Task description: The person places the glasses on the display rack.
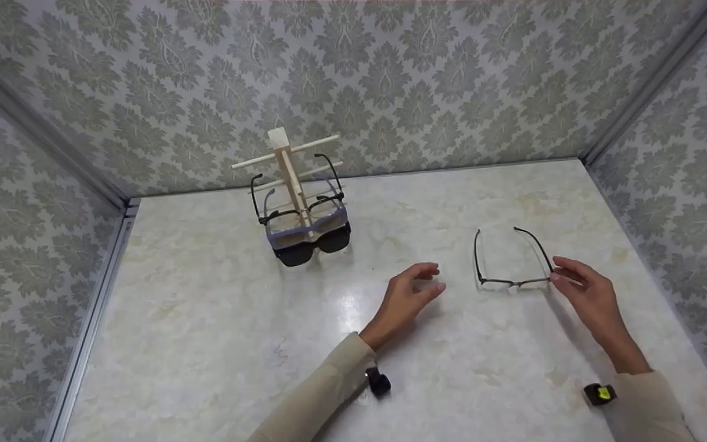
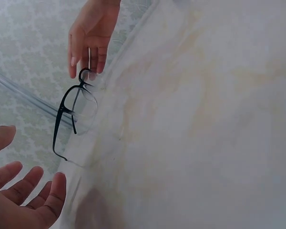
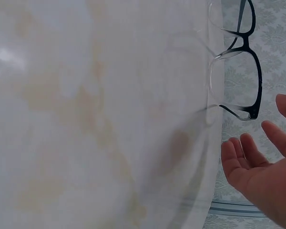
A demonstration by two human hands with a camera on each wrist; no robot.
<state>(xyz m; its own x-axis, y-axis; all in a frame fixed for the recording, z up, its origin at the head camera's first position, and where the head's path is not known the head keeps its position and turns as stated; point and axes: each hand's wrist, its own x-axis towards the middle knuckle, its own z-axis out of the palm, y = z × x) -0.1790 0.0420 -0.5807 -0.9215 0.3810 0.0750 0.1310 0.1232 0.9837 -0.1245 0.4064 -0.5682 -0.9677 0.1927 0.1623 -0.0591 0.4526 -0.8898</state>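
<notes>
Black-rimmed eyeglasses [image 1: 515,283] are on the right part of the table, with clear lower rims and both temples unfolded toward the back wall. My right hand [image 1: 587,294] is at their right hinge, thumb and fingers parted. In the right wrist view, a small gap shows between the fingertips of this hand [image 3: 262,162] and the frame corner of the eyeglasses [image 3: 260,83]. Left of the eyeglasses, my left hand [image 1: 407,294] hovers with loosely bent fingers and holds nothing. The left wrist view shows its fingers [image 2: 55,198] spread, apart from the eyeglasses [image 2: 62,109].
A wooden display rack [image 1: 289,169] stands at the back left. It carries black-framed glasses [image 1: 283,213], purple-framed glasses [image 1: 286,236] and dark sunglasses [image 1: 295,255]. Patterned walls [image 1: 384,80] enclose the marble-look table [image 1: 206,344] at the back and sides.
</notes>
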